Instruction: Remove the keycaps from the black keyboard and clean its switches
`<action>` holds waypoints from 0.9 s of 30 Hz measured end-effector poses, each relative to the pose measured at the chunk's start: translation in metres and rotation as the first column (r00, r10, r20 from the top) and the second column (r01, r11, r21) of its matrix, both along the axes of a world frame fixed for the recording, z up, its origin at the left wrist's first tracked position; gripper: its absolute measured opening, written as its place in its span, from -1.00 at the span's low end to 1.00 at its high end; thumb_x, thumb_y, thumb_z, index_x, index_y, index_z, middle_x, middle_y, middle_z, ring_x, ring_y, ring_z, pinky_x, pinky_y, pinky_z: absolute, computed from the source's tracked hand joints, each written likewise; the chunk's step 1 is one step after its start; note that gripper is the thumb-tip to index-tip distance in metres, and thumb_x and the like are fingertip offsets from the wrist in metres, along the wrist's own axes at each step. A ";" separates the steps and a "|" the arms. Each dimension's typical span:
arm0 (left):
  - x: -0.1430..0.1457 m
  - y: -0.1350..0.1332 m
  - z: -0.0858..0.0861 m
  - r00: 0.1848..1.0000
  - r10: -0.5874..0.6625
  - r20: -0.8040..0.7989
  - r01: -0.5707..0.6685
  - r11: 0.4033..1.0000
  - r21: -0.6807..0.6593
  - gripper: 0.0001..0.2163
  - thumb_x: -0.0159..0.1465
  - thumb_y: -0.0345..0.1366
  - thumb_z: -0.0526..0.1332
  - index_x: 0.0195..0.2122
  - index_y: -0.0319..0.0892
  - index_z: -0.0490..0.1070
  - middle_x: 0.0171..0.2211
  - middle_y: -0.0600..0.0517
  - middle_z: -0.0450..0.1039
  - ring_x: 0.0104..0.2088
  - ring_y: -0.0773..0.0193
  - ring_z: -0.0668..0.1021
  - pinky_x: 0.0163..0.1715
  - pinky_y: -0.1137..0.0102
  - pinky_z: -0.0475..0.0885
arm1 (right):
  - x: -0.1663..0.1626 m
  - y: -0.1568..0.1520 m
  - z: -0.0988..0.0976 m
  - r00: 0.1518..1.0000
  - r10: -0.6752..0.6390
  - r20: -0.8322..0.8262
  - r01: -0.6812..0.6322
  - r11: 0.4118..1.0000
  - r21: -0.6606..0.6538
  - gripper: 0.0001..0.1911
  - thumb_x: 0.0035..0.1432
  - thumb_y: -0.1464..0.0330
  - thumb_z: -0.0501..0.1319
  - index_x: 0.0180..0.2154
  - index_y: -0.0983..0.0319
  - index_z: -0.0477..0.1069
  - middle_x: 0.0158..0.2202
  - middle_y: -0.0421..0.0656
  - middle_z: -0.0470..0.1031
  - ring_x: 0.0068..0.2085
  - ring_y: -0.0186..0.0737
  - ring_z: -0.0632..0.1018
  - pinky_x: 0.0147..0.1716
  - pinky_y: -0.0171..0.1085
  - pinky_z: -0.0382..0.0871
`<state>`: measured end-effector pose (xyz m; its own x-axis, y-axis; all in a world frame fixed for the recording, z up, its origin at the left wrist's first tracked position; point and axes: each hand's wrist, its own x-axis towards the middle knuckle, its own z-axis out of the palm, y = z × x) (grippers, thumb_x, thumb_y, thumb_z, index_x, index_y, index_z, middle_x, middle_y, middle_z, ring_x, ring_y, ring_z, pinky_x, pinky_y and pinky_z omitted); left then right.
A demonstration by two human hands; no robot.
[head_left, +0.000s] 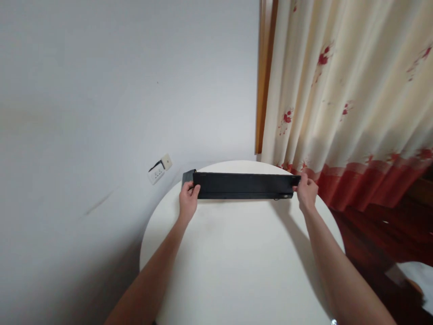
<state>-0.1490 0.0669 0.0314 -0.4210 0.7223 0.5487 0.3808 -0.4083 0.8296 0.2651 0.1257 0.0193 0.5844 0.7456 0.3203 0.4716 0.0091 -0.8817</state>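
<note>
A long, flat black object [241,186], like a panel with a ridge along its lower edge, spans the far part of the white round table [237,253]. I cannot make out its exact kind. Its left end is pinched by my left hand [188,198], thumb on the near face. My right hand [306,192] grips the right end, with the fingers partly hidden behind it. Behind my left hand, a dark grey piece [188,176] shows at the left end; whether it belongs to the black object I cannot tell.
A white wall [118,90] with a socket [156,173] and a small plate [166,161] stands at the left. Cream curtains [338,90] with red flowers hang at the right. A white rounded surface [417,280] shows low at the right, above the dark red floor [368,243].
</note>
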 end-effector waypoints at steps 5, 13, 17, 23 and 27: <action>0.001 -0.003 -0.016 0.998 0.042 0.051 -0.039 0.997 -0.066 -0.69 0.16 0.01 0.24 -0.38 -0.17 0.34 -0.52 0.10 0.33 -0.46 0.30 0.39 -0.42 0.46 0.28 | -0.004 0.001 0.001 1.000 -0.008 0.022 0.008 1.000 -0.016 -0.29 0.25 -0.03 -0.09 -0.18 0.43 0.55 -0.27 0.16 0.60 -0.24 0.04 0.58 -0.23 -0.18 0.38; -0.018 -0.009 -0.030 0.974 0.154 0.169 -0.112 0.966 -0.232 -0.62 0.04 0.05 0.29 -0.45 -0.22 0.46 -0.48 0.06 0.43 -0.39 0.25 0.42 -0.34 0.39 0.29 | -0.023 0.007 -0.022 0.977 0.148 0.155 -0.099 0.952 -0.289 -0.38 0.26 0.01 -0.06 -0.20 0.33 0.59 -0.25 0.13 0.60 -0.10 0.10 0.56 -0.04 -0.02 0.33; -0.027 -0.010 -0.029 0.966 0.171 0.195 -0.115 0.957 -0.266 -0.62 0.01 0.04 0.31 -0.45 -0.23 0.48 -0.47 0.04 0.45 -0.38 0.24 0.44 -0.32 0.38 0.29 | -0.031 0.005 -0.027 0.962 0.200 0.185 -0.146 0.952 -0.268 -0.44 0.27 0.09 -0.04 -0.16 0.37 0.57 -0.19 0.18 0.58 -0.05 0.13 0.54 -0.01 0.01 0.33; -0.028 -0.012 -0.028 0.957 0.182 0.227 -0.109 0.947 -0.301 -0.61 -0.03 0.05 0.33 -0.45 -0.24 0.50 -0.46 0.01 0.48 -0.37 0.21 0.46 -0.32 0.36 0.31 | -0.041 -0.012 0.001 0.935 0.008 0.354 -0.086 0.975 0.205 -0.34 0.36 0.19 -0.19 0.34 0.44 -0.01 0.37 0.13 0.02 0.37 -0.02 0.07 0.29 0.02 -0.02; -0.026 -0.015 -0.028 0.953 0.184 0.241 -0.099 0.941 -0.325 -0.59 -0.03 0.08 0.33 -0.45 -0.23 0.48 -0.47 0.02 0.47 -0.39 0.22 0.45 -0.38 0.38 0.31 | -0.053 -0.025 0.015 0.889 -0.046 0.456 -0.109 0.945 0.308 -0.33 0.38 0.16 -0.20 0.39 0.35 -0.20 0.42 0.07 -0.17 0.41 -0.04 -0.11 0.30 0.10 -0.11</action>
